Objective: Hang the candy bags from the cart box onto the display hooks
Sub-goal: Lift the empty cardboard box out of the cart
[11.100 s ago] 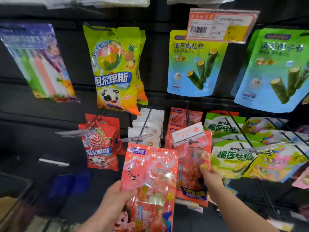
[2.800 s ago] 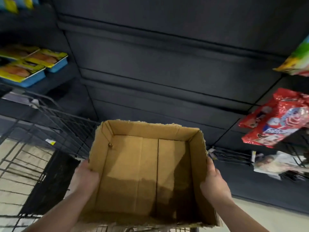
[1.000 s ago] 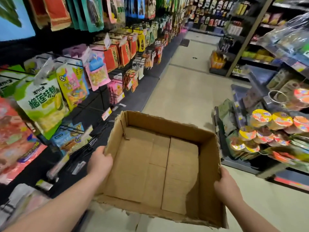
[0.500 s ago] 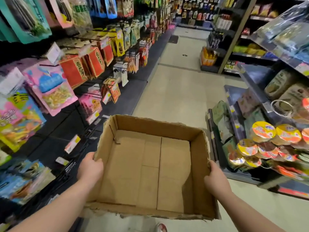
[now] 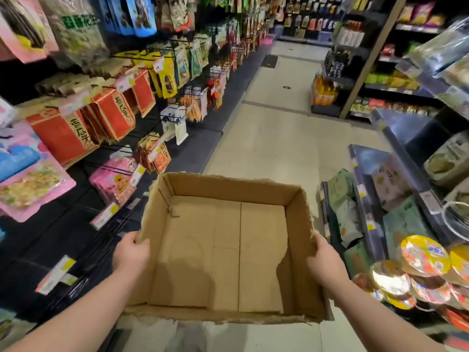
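Note:
An open brown cardboard box (image 5: 228, 250) with nothing inside is held in front of me over the aisle floor. My left hand (image 5: 130, 254) grips its left wall, thumb hooked over the rim. My right hand (image 5: 323, 262) grips the right wall the same way. Snack bags hang on display hooks (image 5: 162, 80) along the left wall, among them red packs (image 5: 76, 130) and pink bags (image 5: 114, 179). No candy bag is in either hand.
The beige aisle floor (image 5: 279, 128) runs ahead between the left hook wall and the right shelves (image 5: 380, 199). Foil-lidded cups (image 5: 418, 270) stick out at the right, close to my right forearm. A dark mat (image 5: 270, 60) lies far down the aisle.
I lifted the box out of the cart, turned right to face down the aisle and have moved forward along it. Both hands keep their grip on the box walls.

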`<state>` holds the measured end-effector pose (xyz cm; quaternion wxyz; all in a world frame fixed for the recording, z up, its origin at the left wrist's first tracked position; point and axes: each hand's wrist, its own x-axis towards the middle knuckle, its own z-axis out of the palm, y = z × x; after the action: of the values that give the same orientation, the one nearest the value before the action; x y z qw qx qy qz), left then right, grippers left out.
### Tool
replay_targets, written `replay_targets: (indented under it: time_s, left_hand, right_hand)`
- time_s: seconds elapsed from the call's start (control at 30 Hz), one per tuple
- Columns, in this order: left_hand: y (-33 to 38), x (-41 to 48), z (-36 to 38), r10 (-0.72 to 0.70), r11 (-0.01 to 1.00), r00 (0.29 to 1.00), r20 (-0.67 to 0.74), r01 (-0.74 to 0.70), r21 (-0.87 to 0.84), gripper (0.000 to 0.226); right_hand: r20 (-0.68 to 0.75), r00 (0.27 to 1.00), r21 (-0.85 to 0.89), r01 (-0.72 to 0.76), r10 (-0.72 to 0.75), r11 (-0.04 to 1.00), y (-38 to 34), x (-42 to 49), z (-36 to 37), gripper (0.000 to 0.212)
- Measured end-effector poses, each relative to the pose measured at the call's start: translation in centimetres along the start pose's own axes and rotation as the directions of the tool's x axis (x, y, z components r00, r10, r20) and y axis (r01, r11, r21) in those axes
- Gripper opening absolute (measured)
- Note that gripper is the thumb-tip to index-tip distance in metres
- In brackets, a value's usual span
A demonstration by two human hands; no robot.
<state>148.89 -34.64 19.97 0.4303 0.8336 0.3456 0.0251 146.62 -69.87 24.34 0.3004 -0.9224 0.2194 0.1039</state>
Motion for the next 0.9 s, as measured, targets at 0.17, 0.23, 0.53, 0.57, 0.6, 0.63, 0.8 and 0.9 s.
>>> replay_targets:
  time_s: [0.17,0.23,0.53,0.57,0.6,0.63,0.8,0.9]
  left_hand:
    - [4.7,5.9,4.4,0.015,1.0,0.999,0.052,-0.014,-0.02,0.034]
    - [6.8,9.1,6.6,0.031,1.0,0.996,0.08,-0.031,-0.002,0.034]
    - [16.7,21.7,15.6,0.091,0.992,0.969,0.23,-0.108,0.062,0.037]
    - [17.5,22.6,16.6,0.095,0.991,0.967,0.238,-0.115,0.073,0.037]
    - [18.3,23.4,17.6,0.097,0.989,0.964,0.248,-0.121,0.085,0.037]
    - [18.9,24.1,18.7,0.095,0.987,0.961,0.26,-0.125,0.098,0.037]
    - [21.9,27.4,24.2,0.061,0.981,0.945,0.321,-0.116,0.157,0.04]
    - [23.6,29.2,27.5,0.01,0.976,0.939,0.343,-0.084,0.201,0.041]
  right_hand:
    - [-0.004,1.0,0.03,-0.016,0.016,0.999,-2.2,6.7,-0.7,0.058]
    - [-0.02,1.0,0.046,-0.022,0.023,0.999,-3.0,10.0,-0.8,0.056]
    - [-0.031,0.98,0.148,-0.19,0.196,0.971,-6.6,23.1,-0.7,0.055]
    - [-0.024,0.976,0.158,-0.208,0.215,0.965,-6.8,24.2,-0.7,0.056]
    - [-0.018,0.972,0.168,-0.227,0.233,0.959,-6.8,25.4,-0.6,0.056]
    - [-0.009,0.968,0.171,-0.247,0.252,0.954,-6.8,26.5,-0.6,0.056]
    - [0.016,0.956,0.148,-0.291,0.292,0.945,-6.2,33.8,-0.5,0.053]
    - [0.047,0.951,0.148,-0.31,0.307,0.939,-5.8,38.7,0.1,0.05]
